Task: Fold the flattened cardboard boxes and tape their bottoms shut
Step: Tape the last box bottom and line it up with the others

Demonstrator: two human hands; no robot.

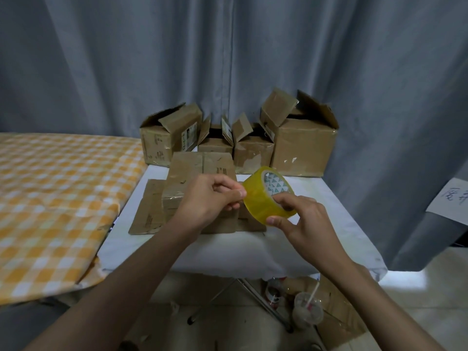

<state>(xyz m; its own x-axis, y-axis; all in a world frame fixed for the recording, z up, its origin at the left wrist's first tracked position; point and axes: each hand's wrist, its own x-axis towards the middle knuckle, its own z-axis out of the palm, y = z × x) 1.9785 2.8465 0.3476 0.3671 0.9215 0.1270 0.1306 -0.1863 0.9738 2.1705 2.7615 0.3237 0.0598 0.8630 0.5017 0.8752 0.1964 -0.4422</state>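
Yellow-tinted tape roll [268, 196], held up in the air above the near middle of the white tabletop [329, 206], tilted so the printed core faces up and away. Right hand [301, 224] gripping it from the right side, thumb against the lower rim, fingers curled over the upper edge into the core. Left hand [210, 198] at the roll's left face, thumb and forefinger pressed together in a pinch right at the tape's surface; cannot tell whether a loose end sits between them.

Directly beneath and behind the hands, a folded cardboard box [200, 173] lying on the tabletop's middle, closed flaps facing up, partly hidden by the left wrist. Under it and poking out toward the left edge, a flattened cardboard sheet [147, 211]. Along the far edge, a row of four assembled boxes with open top flaps: a tilted left box [162, 140], two small middle boxes [215, 144] and [253, 153] touching each other, and a large right box [301, 145] near the far right corner.

Grey curtain [228, 59] hanging behind everything. Left of the table, touching its left edge, a surface under an orange-checked cloth [50, 198]. At the right, a white paper sign [453, 198] with handwriting on the curtain. Below the near edge, on the floor, metal table legs [222, 295], a plastic cup with a straw [307, 310] and more flat cardboard [339, 315].
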